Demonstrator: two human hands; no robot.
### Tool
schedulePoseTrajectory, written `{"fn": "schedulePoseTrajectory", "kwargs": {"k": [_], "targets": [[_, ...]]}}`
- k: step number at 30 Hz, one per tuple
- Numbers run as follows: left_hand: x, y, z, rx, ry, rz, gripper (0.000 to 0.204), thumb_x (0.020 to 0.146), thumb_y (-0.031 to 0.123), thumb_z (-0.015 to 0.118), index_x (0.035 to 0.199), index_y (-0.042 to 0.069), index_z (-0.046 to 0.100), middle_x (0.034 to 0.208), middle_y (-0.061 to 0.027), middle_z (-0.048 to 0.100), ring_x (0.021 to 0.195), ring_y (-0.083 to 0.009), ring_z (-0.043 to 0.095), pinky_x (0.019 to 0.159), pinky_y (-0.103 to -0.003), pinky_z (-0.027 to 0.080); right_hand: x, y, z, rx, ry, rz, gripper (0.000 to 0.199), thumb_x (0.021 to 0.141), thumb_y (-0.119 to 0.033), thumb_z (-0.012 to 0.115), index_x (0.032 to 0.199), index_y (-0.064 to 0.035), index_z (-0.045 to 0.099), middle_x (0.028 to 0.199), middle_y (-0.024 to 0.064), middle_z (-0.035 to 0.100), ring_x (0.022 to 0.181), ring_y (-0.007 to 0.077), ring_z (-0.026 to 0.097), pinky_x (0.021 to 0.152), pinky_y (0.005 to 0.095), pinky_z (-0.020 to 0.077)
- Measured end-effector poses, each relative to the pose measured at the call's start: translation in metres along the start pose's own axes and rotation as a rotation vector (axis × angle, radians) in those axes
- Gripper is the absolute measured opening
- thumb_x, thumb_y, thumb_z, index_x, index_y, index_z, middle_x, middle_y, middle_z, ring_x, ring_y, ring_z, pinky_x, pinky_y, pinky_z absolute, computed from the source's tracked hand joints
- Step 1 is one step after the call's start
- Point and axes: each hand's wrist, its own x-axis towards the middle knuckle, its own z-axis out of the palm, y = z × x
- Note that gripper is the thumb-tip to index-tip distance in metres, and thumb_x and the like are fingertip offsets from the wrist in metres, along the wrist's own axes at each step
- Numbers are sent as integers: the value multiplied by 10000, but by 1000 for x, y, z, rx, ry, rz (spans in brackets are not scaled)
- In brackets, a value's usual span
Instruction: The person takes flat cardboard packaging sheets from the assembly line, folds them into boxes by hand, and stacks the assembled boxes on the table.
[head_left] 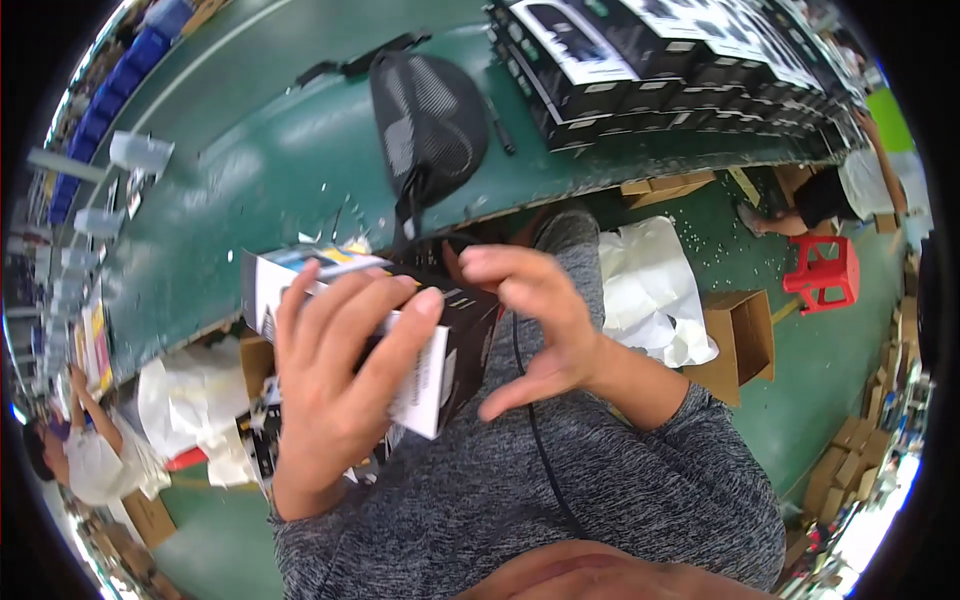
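Both hands on black-and-white printed cardboard carton (400, 330): left hand (335, 385) wrapped round, right hand (535, 310) spread at end. Probably light, crushable; grip flat faces.

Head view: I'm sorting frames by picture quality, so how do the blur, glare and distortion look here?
Head view: strong fisheye bending, the green table edge curves and a black rim rings the picture; the left hand and the black and white box it grips are fairly sharp; the right hand is slightly motion-softened; soft glare sheens the table; the lower right corner is blown out.
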Motion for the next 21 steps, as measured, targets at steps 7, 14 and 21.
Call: {"fn": "schedulePoseTrajectory", "kwargs": {"k": [7,14,21], "targets": [[148,-55,23,-44,46,399,603,693,95,799,1270,234,697,1181,-61,633,1119,-304,626,1083,-527,428,1,92,-132,-708,-132,165,135,825,-109,781,919,-49,705,760,74,648,666,228,629,606,334,506],[295,-59,84,180,-115,795,1037,440,102,909,1417,197,577,1380,-61,563,1277,-321,500,1099,-464,397,-28,125,-157,-897,-10,213,115,809,-186,735,768,-105,665,741,58,614,728,285,637,629,397,525],[286,-71,117,-82,-276,492,1030,603,-161,649,1555,118,372,1638,-173,279,1524,-373,249,1248,-471,198,-36,137,-155,-910,49,105,194,770,-230,719,690,-102,597,716,65,593,713,282,633,598,418,523]]}}
